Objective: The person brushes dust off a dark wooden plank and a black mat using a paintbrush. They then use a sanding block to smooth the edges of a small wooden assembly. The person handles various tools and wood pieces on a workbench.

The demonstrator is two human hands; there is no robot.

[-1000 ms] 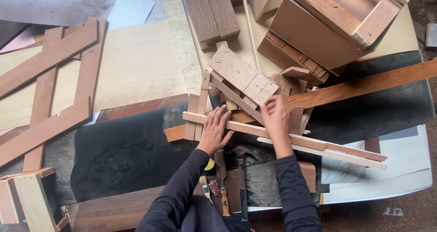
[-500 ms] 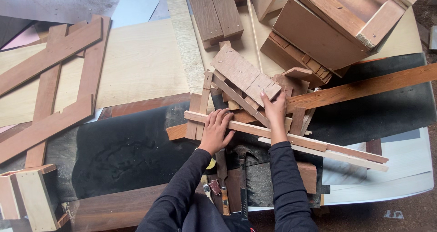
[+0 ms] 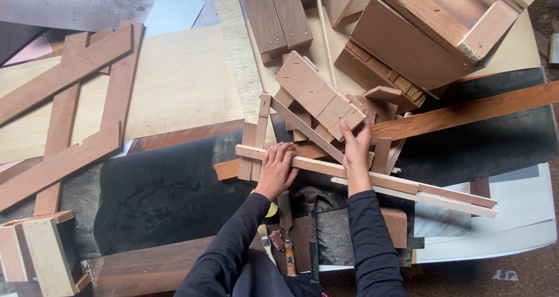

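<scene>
1. Left hand [image 3: 277, 170]: lying palm down on the near end of a long pale wooden strip [image 3: 372, 178], fingers together and curled over its edge, pressing rather than clasping it.
2. Right hand [image 3: 356, 152]: resting fingers-up across the same strip, further along it; fingertips are touching the lower edge of a small nailed panel of boards [image 3: 319, 93]. Fingers are lying close together and extended; nothing is enclosed in them.
3. Long pale wooden strip: running from beside the left hand rightward and slightly downward, lying over a dark mat [image 3: 157, 198] and crossing a thin diagonal slat [image 3: 303, 128] between the two hands.
4. Reddish plank [image 3: 466, 112]: lying right of the right hand, slanting up to the frame's edge.
5. Open wooden box [image 3: 448, 29]: sitting at upper right, well apart from both hands.
6. Crossed lattice of reddish battens [image 3: 70, 122]: lying at far left on a pale plywood sheet [image 3: 180, 81].
7. Hammer [image 3: 311, 227]: lying between the forearms, near the person's body, handle pointing toward the wearer.
8. Small pale box frame [image 3: 35, 250]: sitting at lower left corner.
</scene>
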